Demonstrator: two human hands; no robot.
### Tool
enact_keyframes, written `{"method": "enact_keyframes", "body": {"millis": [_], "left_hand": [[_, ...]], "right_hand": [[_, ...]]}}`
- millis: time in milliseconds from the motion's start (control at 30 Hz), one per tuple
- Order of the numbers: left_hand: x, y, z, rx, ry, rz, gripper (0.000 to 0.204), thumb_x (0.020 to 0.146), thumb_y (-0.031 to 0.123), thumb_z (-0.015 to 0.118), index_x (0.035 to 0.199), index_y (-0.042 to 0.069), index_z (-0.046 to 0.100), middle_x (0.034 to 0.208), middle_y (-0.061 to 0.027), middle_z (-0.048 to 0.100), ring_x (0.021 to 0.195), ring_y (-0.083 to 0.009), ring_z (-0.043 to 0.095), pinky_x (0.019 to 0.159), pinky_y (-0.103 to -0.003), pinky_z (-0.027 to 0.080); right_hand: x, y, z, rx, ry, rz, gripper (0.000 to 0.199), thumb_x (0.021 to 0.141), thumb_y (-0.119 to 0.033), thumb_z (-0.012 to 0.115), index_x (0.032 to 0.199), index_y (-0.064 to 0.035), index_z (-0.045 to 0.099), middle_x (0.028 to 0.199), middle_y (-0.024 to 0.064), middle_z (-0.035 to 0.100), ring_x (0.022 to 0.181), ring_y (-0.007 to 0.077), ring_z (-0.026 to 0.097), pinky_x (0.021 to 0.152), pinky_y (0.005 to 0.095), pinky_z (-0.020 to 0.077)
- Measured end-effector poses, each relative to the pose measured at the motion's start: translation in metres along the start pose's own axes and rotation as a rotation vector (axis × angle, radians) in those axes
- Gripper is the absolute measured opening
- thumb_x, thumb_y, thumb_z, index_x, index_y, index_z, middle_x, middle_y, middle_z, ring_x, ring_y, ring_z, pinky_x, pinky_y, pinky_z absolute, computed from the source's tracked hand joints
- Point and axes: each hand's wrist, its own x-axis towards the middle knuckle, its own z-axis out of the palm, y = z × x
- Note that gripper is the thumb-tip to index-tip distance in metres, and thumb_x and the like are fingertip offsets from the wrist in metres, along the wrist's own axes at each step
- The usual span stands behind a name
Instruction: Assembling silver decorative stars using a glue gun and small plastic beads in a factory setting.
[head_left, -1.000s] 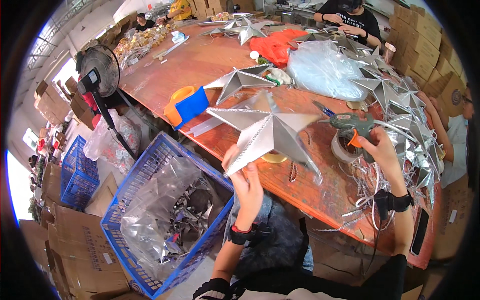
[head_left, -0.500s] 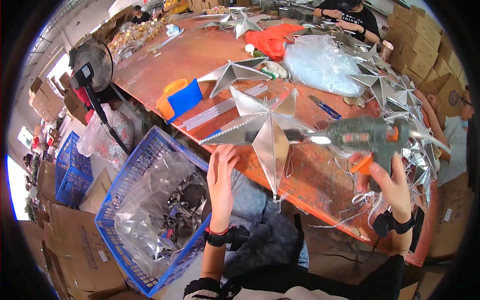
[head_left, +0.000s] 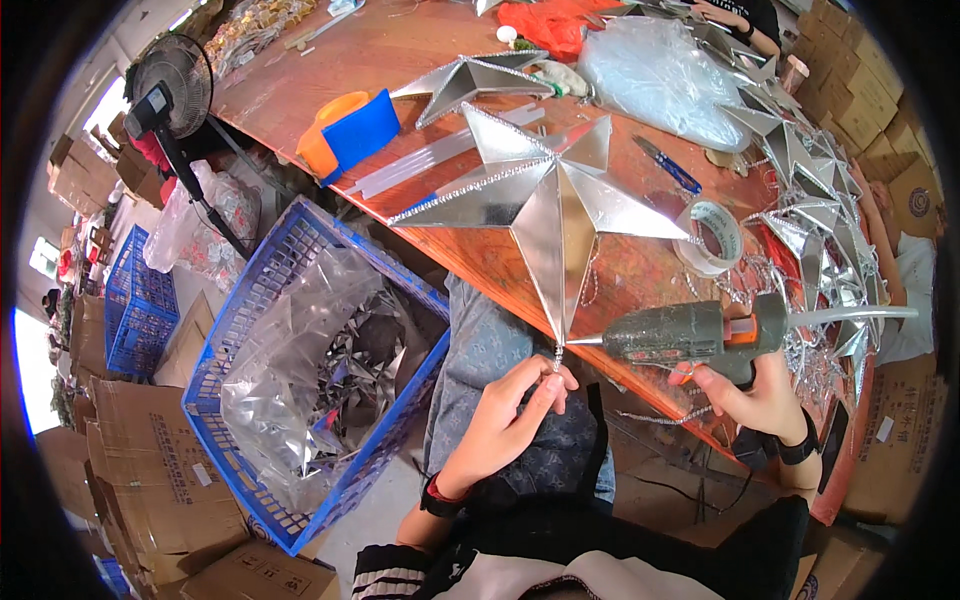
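Note:
A silver five-pointed star (head_left: 556,225) lies at the table's front edge, one point jutting toward me. Silver bead trim (head_left: 488,185) runs along its left arm. At the near point, my left hand (head_left: 512,415) pinches the end of a bead string (head_left: 558,356) with thumb and fingers. My right hand (head_left: 750,396) is wrapped round the handle of a dark green glue gun (head_left: 660,335). The gun's nozzle meets the star's near tip, just above my left fingertips. From the gun's rear sticks a long whitish glue stick (head_left: 850,314).
Right of the star are a tape roll (head_left: 712,238), a blue-handled cutter (head_left: 668,165) and piled silver stars (head_left: 815,200). Clear sticks (head_left: 430,165) and a blue-and-orange band (head_left: 362,132) lie behind. A blue crate (head_left: 215,385) stands below left, near a fan (head_left: 172,88).
My left hand has moved right to the star's near tip and closed on the bead string. The glue gun has come down and left to that tip, uncovering the tape roll.

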Motion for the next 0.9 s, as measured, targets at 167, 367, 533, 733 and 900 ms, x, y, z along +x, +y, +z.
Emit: {"method": "enact_keyframes", "body": {"millis": [167, 367, 533, 733, 900], "left_hand": [[-0.010, -0.002, -0.002, 0.020, -0.069, -0.069, 0.024, 0.095, 0.013, 0.040, 0.086, -0.004, 0.053, 0.079, -0.0086, 0.058, 0.071, -0.0131, 0.057, 0.068, -0.025, 0.044], [-0.016, -0.009, -0.006, 0.060, -0.116, -0.056, 0.018, 0.094, 0.010, 0.042, 0.090, -0.003, 0.053, 0.081, -0.0090, 0.059, 0.074, -0.0141, 0.059, 0.070, -0.026, 0.045], [-0.019, -0.011, -0.006, -0.019, -0.103, -0.072, 0.015, 0.094, 0.005, 0.039, 0.095, -0.003, 0.052, 0.081, -0.0100, 0.060, 0.077, -0.0153, 0.060, 0.073, -0.027, 0.045], [-0.020, -0.018, -0.003, -0.086, -0.101, -0.101, 0.016, 0.093, 0.007, 0.042, 0.107, 0.000, 0.048, 0.081, -0.0084, 0.062, 0.074, -0.0124, 0.056, 0.071, -0.025, 0.043], [-0.019, -0.029, -0.005, -0.223, -0.093, -0.063, 0.012, 0.094, 0.008, 0.039, 0.104, 0.002, 0.042, 0.085, -0.0108, 0.062, 0.079, -0.0128, 0.056, 0.073, -0.024, 0.040]], "right_hand": [[0.002, 0.005, -0.003, -0.274, -0.131, -0.158, 0.032, 0.083, -0.001, 0.055, 0.110, 0.0016, 0.038, 0.091, 0.0139, 0.059, 0.069, 0.0138, 0.059, 0.061, 0.0264, 0.0482], [0.001, 0.010, -0.005, -0.225, -0.161, -0.177, 0.032, 0.083, 0.000, 0.053, 0.110, 0.0020, 0.037, 0.092, 0.0133, 0.057, 0.078, 0.0178, 0.061, 0.070, 0.0312, 0.0491], [0.000, 0.008, -0.005, -0.270, -0.151, -0.163, 0.033, 0.083, 0.001, 0.052, 0.111, 0.0025, 0.036, 0.090, 0.0131, 0.057, 0.078, 0.0174, 0.060, 0.070, 0.0310, 0.0487], [0.000, -0.004, 0.007, 0.126, 0.011, 0.079, 0.034, 0.077, -0.004, 0.066, 0.105, -0.0010, 0.048, 0.094, 0.0102, 0.052, 0.090, 0.0208, 0.059, 0.076, 0.0308, 0.0448], [0.010, -0.006, 0.008, 0.189, 0.075, 0.014, 0.036, 0.082, 0.000, 0.059, 0.112, -0.0005, 0.041, 0.093, 0.0090, 0.059, 0.086, 0.0152, 0.061, 0.071, 0.0252, 0.0474]]}}
